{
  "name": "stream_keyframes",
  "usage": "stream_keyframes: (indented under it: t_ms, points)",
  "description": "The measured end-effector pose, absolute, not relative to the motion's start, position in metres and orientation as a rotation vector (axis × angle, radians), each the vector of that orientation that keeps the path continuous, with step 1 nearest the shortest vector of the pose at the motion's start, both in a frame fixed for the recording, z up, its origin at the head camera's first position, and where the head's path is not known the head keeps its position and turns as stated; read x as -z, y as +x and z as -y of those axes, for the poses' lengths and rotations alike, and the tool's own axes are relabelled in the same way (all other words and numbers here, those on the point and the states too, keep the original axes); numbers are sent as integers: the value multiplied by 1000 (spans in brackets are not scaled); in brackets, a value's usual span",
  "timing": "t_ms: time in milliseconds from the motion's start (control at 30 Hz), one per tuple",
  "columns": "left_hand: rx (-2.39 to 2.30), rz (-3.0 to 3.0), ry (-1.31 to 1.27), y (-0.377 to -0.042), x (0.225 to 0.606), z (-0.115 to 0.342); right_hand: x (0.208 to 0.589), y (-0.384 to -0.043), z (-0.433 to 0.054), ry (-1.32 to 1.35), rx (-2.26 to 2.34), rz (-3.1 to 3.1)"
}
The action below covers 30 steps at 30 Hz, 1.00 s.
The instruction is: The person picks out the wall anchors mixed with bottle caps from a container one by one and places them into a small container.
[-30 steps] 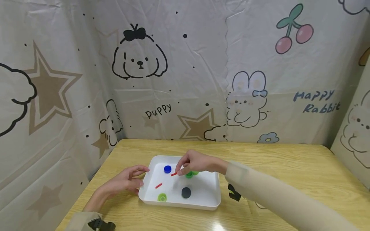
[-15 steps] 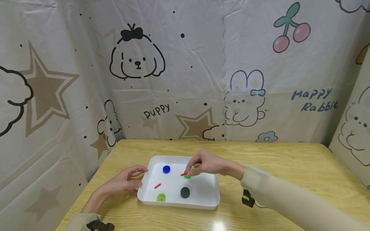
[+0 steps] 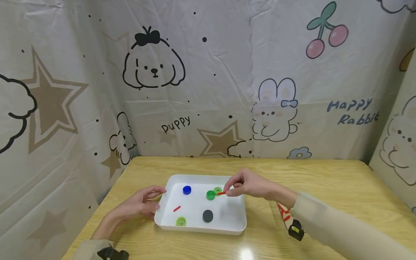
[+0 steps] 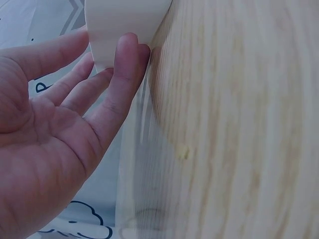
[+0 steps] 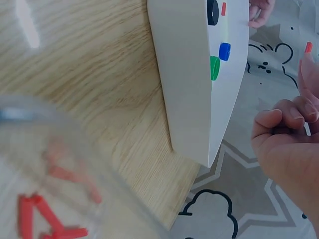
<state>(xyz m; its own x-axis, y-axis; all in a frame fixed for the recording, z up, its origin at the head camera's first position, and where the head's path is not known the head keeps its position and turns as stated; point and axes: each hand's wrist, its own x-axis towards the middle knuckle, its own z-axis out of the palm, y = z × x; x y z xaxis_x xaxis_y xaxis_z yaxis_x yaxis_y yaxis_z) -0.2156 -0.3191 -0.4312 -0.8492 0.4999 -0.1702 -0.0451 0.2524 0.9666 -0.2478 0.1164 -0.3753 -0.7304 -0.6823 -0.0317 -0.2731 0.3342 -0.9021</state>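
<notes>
My right hand (image 3: 251, 185) pinches a short red stick (image 3: 221, 193) between thumb and fingertips, above the right part of a white tray (image 3: 229, 215). Just left of the stick are a green cap (image 3: 210, 195) and a light green cap (image 3: 217, 189). In the right wrist view the red stick (image 5: 308, 47) sticks up from the fingertips. My left hand (image 3: 139, 206) touches the tray's left side; its fingers lie fairly straight against the outer wall (image 4: 112, 30). Another red stick (image 3: 177, 208) lies inside the tray.
The tray also holds a blue cap (image 3: 186, 190), a dark grey disc (image 3: 208, 216) and a second light green cap (image 3: 181, 221). Right of it, partly behind the right sleeve, stands a clear container (image 5: 60, 184) with several red sticks. A printed cloth (image 3: 208, 90) hangs behind the wooden table (image 3: 325, 180).
My right hand has moved rightward over the tray with the red stick, uncovering both the green and light green caps. The left hand has stayed at the tray's side.
</notes>
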Motion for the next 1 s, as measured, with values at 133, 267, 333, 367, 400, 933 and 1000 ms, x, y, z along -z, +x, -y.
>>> stream_keyframes:
  t_ms: [133, 267, 333, 367, 400, 933, 1000]
  points:
    - [-1623, -2088, 423, -216, 432, 319, 375, -243, -127, -815, 1397, -2197]
    - [-1617, -2093, 432, -217, 432, 319, 374, -238, -140, -803, 1422, -2201]
    - [-1615, -2092, 439, -217, 431, 318, 374, -236, -149, -799, 1429, -2214]
    - [-1615, -2092, 437, -217, 431, 318, 374, -234, -153, -800, 1430, -2224]
    - [-1616, -2092, 436, -217, 431, 318, 373, -233, -157, -790, 1429, -2237]
    - [-1610, -2095, 417, -215, 431, 316, 370, -215, -210, -658, 1501, -2290]
    - [-1612, -2092, 418, -215, 431, 316, 370, -213, -217, -642, 1502, -2302]
